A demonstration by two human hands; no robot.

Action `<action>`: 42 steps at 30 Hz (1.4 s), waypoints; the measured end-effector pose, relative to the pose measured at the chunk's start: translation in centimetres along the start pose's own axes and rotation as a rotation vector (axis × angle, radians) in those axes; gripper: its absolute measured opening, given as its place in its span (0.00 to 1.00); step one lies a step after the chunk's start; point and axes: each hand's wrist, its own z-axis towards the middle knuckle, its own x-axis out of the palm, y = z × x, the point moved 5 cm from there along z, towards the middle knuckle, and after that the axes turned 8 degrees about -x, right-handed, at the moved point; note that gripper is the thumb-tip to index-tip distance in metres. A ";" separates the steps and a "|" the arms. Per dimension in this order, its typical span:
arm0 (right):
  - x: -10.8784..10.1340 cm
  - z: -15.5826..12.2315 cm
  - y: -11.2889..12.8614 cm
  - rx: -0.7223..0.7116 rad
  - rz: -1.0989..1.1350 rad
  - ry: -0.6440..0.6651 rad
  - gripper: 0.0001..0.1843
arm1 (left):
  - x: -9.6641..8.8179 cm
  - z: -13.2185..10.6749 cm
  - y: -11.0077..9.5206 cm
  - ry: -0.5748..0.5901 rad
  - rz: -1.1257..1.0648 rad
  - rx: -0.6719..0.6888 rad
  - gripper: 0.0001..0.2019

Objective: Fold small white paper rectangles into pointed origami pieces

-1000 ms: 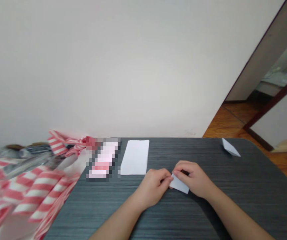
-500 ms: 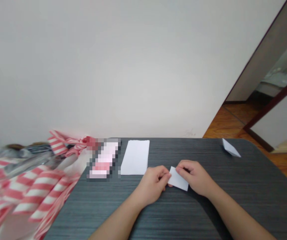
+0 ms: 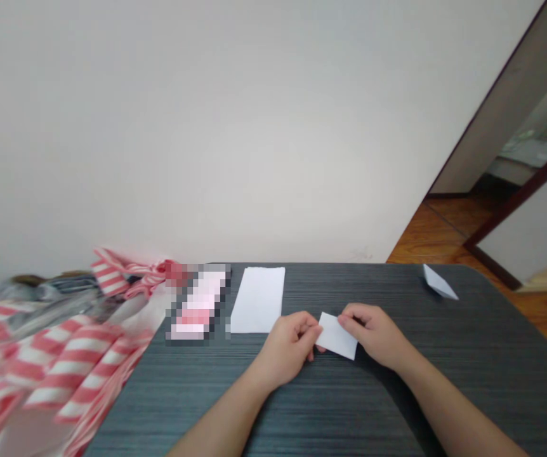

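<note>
A small white piece of folded paper (image 3: 336, 336) is held between my two hands, tilted over the dark table (image 3: 330, 412). My left hand (image 3: 291, 348) pinches its left edge between thumb and fingers. At the upper right edge, my right hand (image 3: 373, 333) grips it with the thumb on top; the fingers behind are partly hidden. Beyond my left hand lies a stack of white paper sheets (image 3: 257, 299). Another folded white paper (image 3: 440, 283) rests near the table's far right corner.
Left of the stack lies a blurred-out pink and white flat object (image 3: 200, 304). Red-and-white striped cloth (image 3: 64, 362) is heaped along the table's left side. A pale wall (image 3: 273, 139) rises behind the table, and wooden floor (image 3: 426, 228) shows at the right.
Both hands stay on the folded paper. It has shifted slightly left and up, and more of its face shows. The other things have not moved.
</note>
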 end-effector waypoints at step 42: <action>0.0 -0.1 -0.1 -0.016 -0.029 0.039 0.16 | -0.4 0.3 0.7 -0.026 -0.130 -0.011 0.14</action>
